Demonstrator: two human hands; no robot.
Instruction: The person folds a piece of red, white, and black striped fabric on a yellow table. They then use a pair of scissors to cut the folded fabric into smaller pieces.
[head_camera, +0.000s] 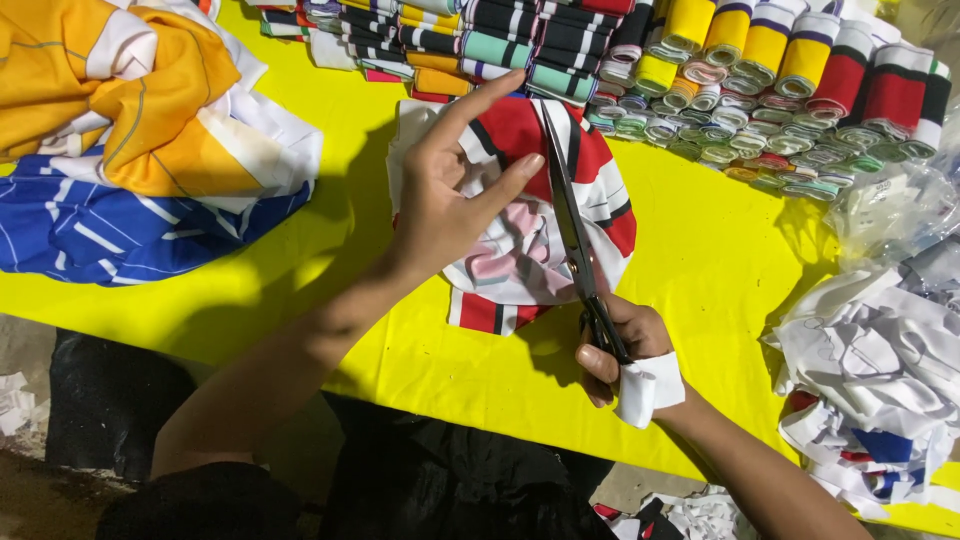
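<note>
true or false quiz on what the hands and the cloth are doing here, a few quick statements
1. The right hand holds scissors. True.
2. The left hand presses on the red and white cloth. True.
3. The table cover is green. False: it is yellow.
4. The scissors point toward the person. False: the blades point away, toward the striped rolls.
5. The blue cloth lies under the left hand. False: it lies off to the left, beside orange cloth.
6. White scraps are piled at the right. True.
</note>
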